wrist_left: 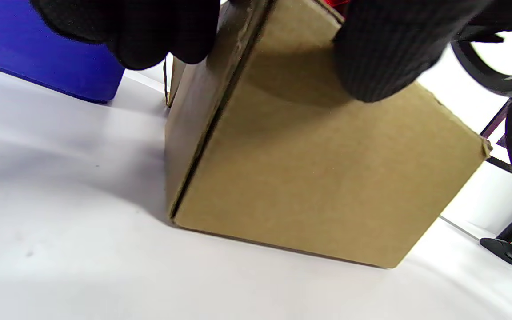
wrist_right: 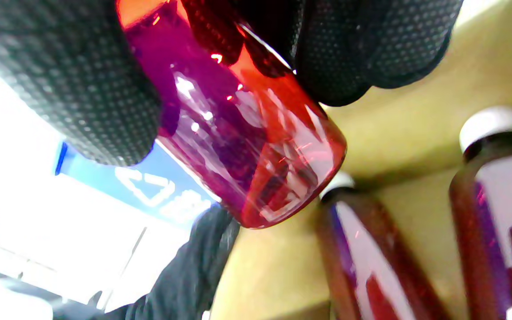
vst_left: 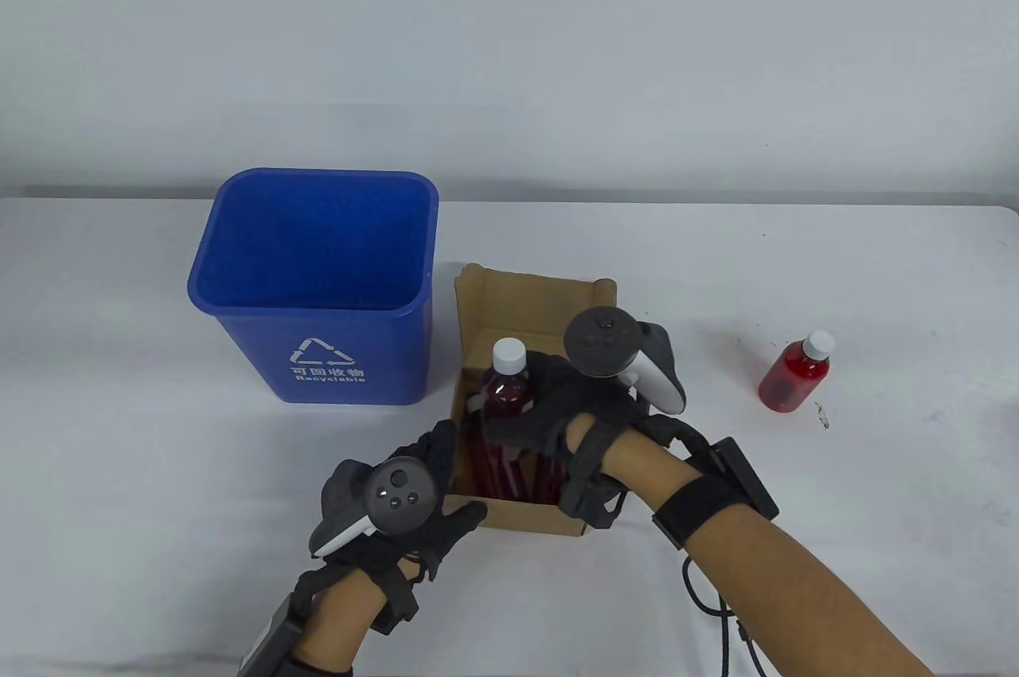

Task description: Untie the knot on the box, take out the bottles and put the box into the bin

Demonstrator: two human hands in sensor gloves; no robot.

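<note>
An open cardboard box (vst_left: 525, 287) stands mid-table beside the blue bin (vst_left: 318, 287). My right hand (vst_left: 557, 410) grips a red-liquid bottle (vst_left: 505, 386) with a white cap, lifted over the box; in the right wrist view its base (wrist_right: 278, 178) hangs above two more bottles (wrist_right: 362, 253) standing inside. My left hand (vst_left: 434, 506) holds the box's near left corner, fingers over the rim and thumb on the front wall (wrist_left: 309, 169). Another red bottle (vst_left: 796, 373) stands on the table to the right.
The bin (wrist_left: 38, 49) sits just left of the box and is open at the top. The table's white surface (vst_left: 876, 518) spreads right of the box and in front of it. A cable trails from my right wrist (vst_left: 724, 613).
</note>
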